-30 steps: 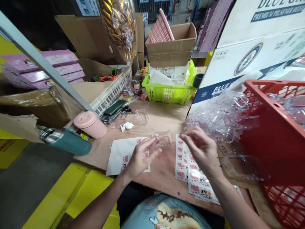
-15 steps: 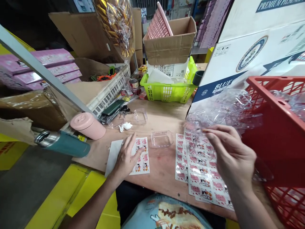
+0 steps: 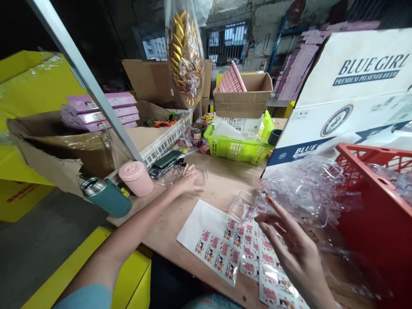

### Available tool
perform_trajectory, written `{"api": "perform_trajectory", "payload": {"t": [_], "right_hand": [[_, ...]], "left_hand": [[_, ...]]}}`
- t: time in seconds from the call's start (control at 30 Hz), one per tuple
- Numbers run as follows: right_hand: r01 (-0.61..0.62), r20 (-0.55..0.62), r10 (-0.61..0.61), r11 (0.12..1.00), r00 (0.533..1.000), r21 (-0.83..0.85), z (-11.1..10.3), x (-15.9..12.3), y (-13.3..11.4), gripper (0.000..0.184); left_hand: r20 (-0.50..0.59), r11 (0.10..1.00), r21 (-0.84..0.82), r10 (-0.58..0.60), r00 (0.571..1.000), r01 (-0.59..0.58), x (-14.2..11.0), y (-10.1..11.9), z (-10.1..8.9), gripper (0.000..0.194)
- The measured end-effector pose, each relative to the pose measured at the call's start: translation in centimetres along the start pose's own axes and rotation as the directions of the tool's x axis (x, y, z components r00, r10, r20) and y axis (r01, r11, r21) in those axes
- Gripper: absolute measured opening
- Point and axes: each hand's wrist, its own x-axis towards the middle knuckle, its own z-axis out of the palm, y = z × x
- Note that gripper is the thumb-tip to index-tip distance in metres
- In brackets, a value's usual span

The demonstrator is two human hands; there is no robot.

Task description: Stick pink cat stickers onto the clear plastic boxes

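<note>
While the left hand (image 3: pixel 189 179) reaches over the desk (image 3: pixel 222 174) to a clear plastic piece (image 3: pixel 202 175), the right hand (image 3: pixel 269 208) hovers well apart from it, fingers open, above the right sticker sheets (image 3: pixel 268 279). I cannot tell whether the left hand grips the piece. Between the 2 hands, 1 clear container (image 3: pixel 240 207) lies just behind 1 partly blank sticker sheet (image 3: pixel 199 221). Clear plastic packaging (image 3: pixel 309 180) is heaped beside the red basket (image 3: pixel 363 214). On the left, 1 pink tumbler (image 3: pixel 137 180) stands near 1 tilted teal bottle (image 3: pixel 111 199).
</note>
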Motion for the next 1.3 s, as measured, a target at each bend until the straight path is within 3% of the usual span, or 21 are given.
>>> {"api": "perform_trajectory", "payload": {"t": [0.17, 0.23, 0.37, 0.47, 0.57, 0.7, 0.87, 0.93, 1.03, 1.07, 1.17, 1.3], "right_hand": [[0.112, 0.075, -0.105, 0.989, 0.992, -0.092, 2.3, 0.2, -0.6, 0.056], [0.166, 0.104, -0.155, 0.980, 0.982, -0.107, 2.7, 0.3, -1.1, 0.057], [0.129, 0.098, -0.119, 0.987, 0.988, -0.098, 1.8, 0.0, -1.1, 0.057], [-0.003, 0.075, 0.002, 1.000, 0.997, 0.010, 1.1, -0.5, -0.7, 0.054], [-0.056, 0.073, 0.048, 0.992, 0.996, 0.111, 1.1, -0.8, -0.6, 0.053], [-0.118, 0.097, 0.098, 0.965, 0.990, 0.235, 1.3, -0.7, -0.6, 0.052], [-0.243, 0.191, 0.168, 0.833, 0.967, 0.497, 2.4, -0.4, -0.7, 0.051], [-0.301, 0.251, 0.187, 0.763, 0.950, 0.572, 3.2, -0.4, -0.8, 0.052], [-0.395, 0.346, 0.209, 0.648, 0.914, 0.652, 4.2, -0.6, -0.9, 0.054], [-0.423, 0.373, 0.215, 0.607, 0.903, 0.673, 4.3, -0.7, -0.9, 0.054], [-0.483, 0.421, 0.240, 0.500, 0.875, 0.719, 4.4, -0.9, -0.8, 0.050], [-0.539, 0.453, 0.294, 0.400, 0.841, 0.741, 3.9, -1.0, -0.7, 0.043]], "left_hand": [[-0.089, 0.980, 0.053, -0.186, 0.979, 0.191, 4.0, 1.8, 1.3, 0.047], [-0.093, 0.974, 0.046, -0.215, 0.972, 0.220, 5.0, 2.7, 1.7, 0.041], [-0.072, 0.986, -0.019, -0.165, 0.984, 0.164, 5.0, 3.8, 2.4, 0.035], [-0.066, 0.992, -0.100, -0.081, 0.995, 0.074, 3.7, 4.1, 2.4, 0.011], [-0.099, 0.964, -0.266, -0.019, 0.995, -0.008, 2.4, 4.1, 1.4, 0.015], [-0.196, 0.716, -0.698, -0.206, 0.959, 0.011, 0.5, 3.7, -0.3, 0.008], [-0.059, 0.449, -0.888, -0.334, 0.941, 0.104, -3.1, 5.4, -0.6, 0.043], [0.060, 0.236, -0.959, -0.365, 0.929, 0.154, -4.7, 7.2, -0.5, 0.040], [0.260, -0.223, -0.955, -0.320, 0.911, 0.195, -6.7, 10.3, -0.5, 0.029], [0.291, -0.326, -0.926, -0.290, 0.912, 0.192, -7.2, 11.3, -0.5, 0.027], [0.298, -0.425, -0.888, -0.245, 0.922, 0.174, -8.3, 13.5, -0.5, 0.018], [0.304, -0.441, -0.877, -0.206, 0.930, 0.189, -9.1, 14.6, -0.3, 0.010]]}}
